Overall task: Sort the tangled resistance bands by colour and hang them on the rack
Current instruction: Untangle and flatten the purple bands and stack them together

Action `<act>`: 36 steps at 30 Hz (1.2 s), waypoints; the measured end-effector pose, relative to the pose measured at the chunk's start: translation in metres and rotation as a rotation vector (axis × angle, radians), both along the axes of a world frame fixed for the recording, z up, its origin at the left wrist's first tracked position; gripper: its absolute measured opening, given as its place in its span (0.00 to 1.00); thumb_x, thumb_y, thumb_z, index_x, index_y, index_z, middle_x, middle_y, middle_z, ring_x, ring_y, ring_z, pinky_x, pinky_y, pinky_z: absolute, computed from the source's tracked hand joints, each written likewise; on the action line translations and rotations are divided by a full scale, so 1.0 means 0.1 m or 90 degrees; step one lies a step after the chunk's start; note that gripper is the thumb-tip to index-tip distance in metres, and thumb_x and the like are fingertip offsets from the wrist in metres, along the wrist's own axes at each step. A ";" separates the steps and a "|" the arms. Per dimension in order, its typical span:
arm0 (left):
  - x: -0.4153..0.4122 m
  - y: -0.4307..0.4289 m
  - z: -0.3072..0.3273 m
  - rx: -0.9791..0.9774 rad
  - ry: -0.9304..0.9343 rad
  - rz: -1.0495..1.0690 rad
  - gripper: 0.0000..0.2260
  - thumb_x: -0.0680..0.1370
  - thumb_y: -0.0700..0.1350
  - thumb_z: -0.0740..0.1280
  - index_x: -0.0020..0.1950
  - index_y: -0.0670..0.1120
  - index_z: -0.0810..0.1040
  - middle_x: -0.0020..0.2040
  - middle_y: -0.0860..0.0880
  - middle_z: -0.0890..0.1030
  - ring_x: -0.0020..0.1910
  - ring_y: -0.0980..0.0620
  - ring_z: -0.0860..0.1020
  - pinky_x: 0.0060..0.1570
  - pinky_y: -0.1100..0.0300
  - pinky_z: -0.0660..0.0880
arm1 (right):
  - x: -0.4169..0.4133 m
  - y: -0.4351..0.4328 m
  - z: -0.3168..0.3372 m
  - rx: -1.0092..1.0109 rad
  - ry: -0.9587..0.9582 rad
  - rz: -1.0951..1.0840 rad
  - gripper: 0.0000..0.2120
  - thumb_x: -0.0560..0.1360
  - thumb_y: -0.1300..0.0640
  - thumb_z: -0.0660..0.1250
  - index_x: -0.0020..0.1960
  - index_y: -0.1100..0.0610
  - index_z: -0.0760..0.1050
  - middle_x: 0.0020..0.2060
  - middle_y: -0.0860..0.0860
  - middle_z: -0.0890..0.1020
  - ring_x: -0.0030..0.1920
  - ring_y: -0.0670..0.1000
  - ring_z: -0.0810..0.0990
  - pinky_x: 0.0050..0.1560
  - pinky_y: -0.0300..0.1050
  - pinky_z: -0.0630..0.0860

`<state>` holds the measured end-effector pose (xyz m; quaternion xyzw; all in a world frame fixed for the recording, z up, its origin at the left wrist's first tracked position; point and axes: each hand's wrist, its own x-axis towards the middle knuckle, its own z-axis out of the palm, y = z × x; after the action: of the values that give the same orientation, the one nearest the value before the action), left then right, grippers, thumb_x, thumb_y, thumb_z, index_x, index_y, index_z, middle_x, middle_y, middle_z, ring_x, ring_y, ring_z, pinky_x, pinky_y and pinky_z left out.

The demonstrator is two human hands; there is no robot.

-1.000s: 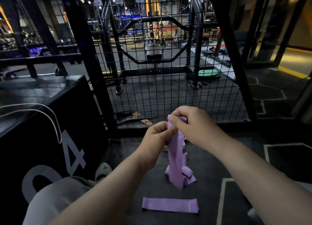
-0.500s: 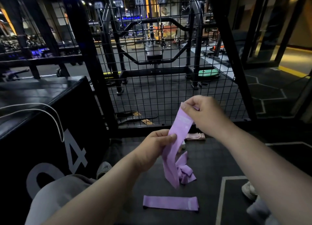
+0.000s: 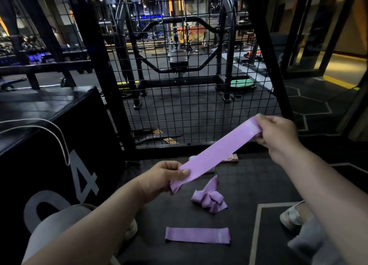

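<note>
So the left hand (image 3: 165, 177) pinches the low end of one purple band (image 3: 219, 151) and the right hand (image 3: 278, 133) pinches its top end up at 2 o'clock, fingers curled on the fabric, the strip pulled flat on a slant between them and off the floor. Down on the mat (image 3: 258, 185), a knotted purple clump (image 3: 209, 201) sits at 6 o'clock from the held band, with a flat purple loop (image 3: 197, 235) lying further toward 6. The mesh panel (image 3: 189, 95) is at 12, and the black box (image 3: 59, 145) is over at 9.
</note>
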<state>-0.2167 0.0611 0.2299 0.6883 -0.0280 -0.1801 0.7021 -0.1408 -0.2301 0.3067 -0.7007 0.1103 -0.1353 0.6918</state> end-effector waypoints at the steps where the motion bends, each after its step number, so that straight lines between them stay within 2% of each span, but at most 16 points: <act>1: 0.03 0.06 -0.03 0.019 0.009 0.022 0.11 0.70 0.47 0.77 0.37 0.44 0.77 0.29 0.43 0.74 0.24 0.49 0.70 0.26 0.62 0.64 | 0.03 -0.04 -0.07 0.007 0.013 -0.009 0.09 0.81 0.55 0.66 0.48 0.61 0.78 0.34 0.54 0.79 0.23 0.44 0.74 0.23 0.38 0.69; 4: 0.12 0.23 -0.13 0.024 0.049 0.112 0.13 0.72 0.46 0.77 0.36 0.45 0.75 0.29 0.43 0.72 0.23 0.50 0.69 0.25 0.64 0.64 | 0.11 -0.10 -0.29 0.011 0.055 -0.011 0.09 0.81 0.54 0.66 0.47 0.58 0.78 0.37 0.55 0.80 0.29 0.46 0.76 0.24 0.39 0.66; 8: 0.27 0.34 -0.35 0.003 0.124 0.242 0.08 0.77 0.42 0.72 0.42 0.44 0.75 0.31 0.45 0.72 0.27 0.51 0.74 0.25 0.65 0.67 | 0.21 -0.05 -0.63 -0.004 0.112 0.003 0.08 0.80 0.53 0.67 0.45 0.56 0.78 0.38 0.56 0.82 0.34 0.52 0.77 0.28 0.41 0.65; 12: 0.34 0.38 -0.64 0.045 0.182 0.310 0.03 0.79 0.40 0.71 0.49 0.40 0.79 0.33 0.45 0.76 0.26 0.52 0.74 0.24 0.66 0.67 | 0.27 0.02 -1.02 -0.018 0.185 0.013 0.08 0.80 0.53 0.68 0.46 0.57 0.80 0.33 0.55 0.81 0.30 0.52 0.73 0.29 0.40 0.63; 14: 0.38 0.38 -0.80 0.053 0.205 0.331 0.03 0.79 0.39 0.70 0.51 0.39 0.79 0.33 0.44 0.76 0.25 0.53 0.73 0.23 0.67 0.66 | 0.29 0.03 -1.24 -0.035 0.224 0.015 0.08 0.80 0.53 0.68 0.45 0.56 0.79 0.32 0.56 0.80 0.28 0.51 0.71 0.29 0.39 0.63; 18: 0.48 0.39 -1.10 0.095 0.243 0.358 0.04 0.80 0.40 0.69 0.49 0.38 0.78 0.34 0.42 0.77 0.27 0.50 0.74 0.23 0.65 0.69 | 0.27 -0.02 -1.71 -0.081 0.324 0.048 0.08 0.80 0.56 0.68 0.49 0.61 0.80 0.32 0.57 0.82 0.31 0.52 0.75 0.28 0.39 0.65; 23: 0.59 0.40 -1.55 0.214 0.293 0.362 0.07 0.80 0.41 0.68 0.44 0.39 0.78 0.34 0.40 0.77 0.28 0.47 0.75 0.26 0.62 0.71 | 0.13 -0.09 -2.25 -0.185 0.460 0.111 0.08 0.80 0.58 0.68 0.47 0.63 0.80 0.31 0.57 0.81 0.33 0.55 0.77 0.30 0.40 0.66; 27: 0.64 0.39 -2.04 0.305 0.336 0.366 0.06 0.79 0.39 0.68 0.46 0.37 0.77 0.29 0.41 0.73 0.23 0.48 0.71 0.23 0.63 0.69 | 0.03 -0.03 -2.66 -0.283 0.506 0.170 0.08 0.80 0.58 0.67 0.47 0.63 0.80 0.30 0.57 0.78 0.25 0.50 0.74 0.24 0.36 0.65; 29: 0.66 0.40 -2.27 0.337 0.363 0.368 0.08 0.79 0.39 0.67 0.50 0.33 0.79 0.31 0.40 0.75 0.24 0.47 0.72 0.21 0.63 0.69 | 0.02 0.01 -2.86 -0.356 0.489 0.182 0.09 0.79 0.59 0.68 0.47 0.65 0.80 0.30 0.58 0.78 0.24 0.50 0.77 0.21 0.34 0.68; 30: 0.66 0.40 -2.38 0.347 0.375 0.364 0.09 0.79 0.39 0.67 0.52 0.31 0.79 0.33 0.39 0.76 0.25 0.46 0.73 0.21 0.63 0.70 | 0.03 0.03 -2.97 -0.397 0.476 0.188 0.09 0.79 0.59 0.68 0.46 0.65 0.81 0.32 0.59 0.81 0.28 0.52 0.79 0.26 0.35 0.72; 31: 0.67 0.40 -2.50 0.354 0.389 0.358 0.10 0.78 0.37 0.67 0.54 0.30 0.79 0.35 0.39 0.76 0.27 0.45 0.74 0.22 0.62 0.70 | 0.04 0.04 -3.07 -0.436 0.475 0.198 0.10 0.78 0.58 0.69 0.45 0.64 0.81 0.36 0.60 0.83 0.34 0.55 0.81 0.36 0.40 0.78; 33: 0.69 0.41 -2.73 0.365 0.412 0.346 0.12 0.78 0.37 0.67 0.59 0.32 0.79 0.39 0.40 0.78 0.34 0.44 0.78 0.28 0.59 0.75 | 0.07 0.06 -3.27 -0.466 0.510 0.212 0.09 0.78 0.54 0.69 0.45 0.60 0.82 0.41 0.58 0.84 0.44 0.58 0.83 0.51 0.53 0.81; 34: 0.70 0.42 -2.82 0.376 0.423 0.337 0.12 0.79 0.37 0.67 0.62 0.34 0.78 0.41 0.42 0.78 0.38 0.45 0.79 0.33 0.56 0.78 | 0.10 0.08 -3.38 -0.471 0.522 0.215 0.09 0.78 0.53 0.69 0.45 0.58 0.82 0.42 0.57 0.85 0.45 0.58 0.83 0.54 0.56 0.80; 36: 0.72 0.44 -2.99 0.401 0.438 0.325 0.14 0.80 0.38 0.65 0.64 0.36 0.78 0.44 0.44 0.79 0.43 0.46 0.79 0.41 0.55 0.80 | 0.15 0.14 -3.53 -0.476 0.547 0.226 0.09 0.78 0.53 0.68 0.47 0.58 0.82 0.43 0.57 0.85 0.46 0.58 0.84 0.53 0.56 0.81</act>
<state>-0.1447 0.1054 -0.0693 0.7519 0.4278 -0.2183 0.4517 -0.1260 -0.2159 -0.0463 -0.8964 0.2063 0.2485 0.3037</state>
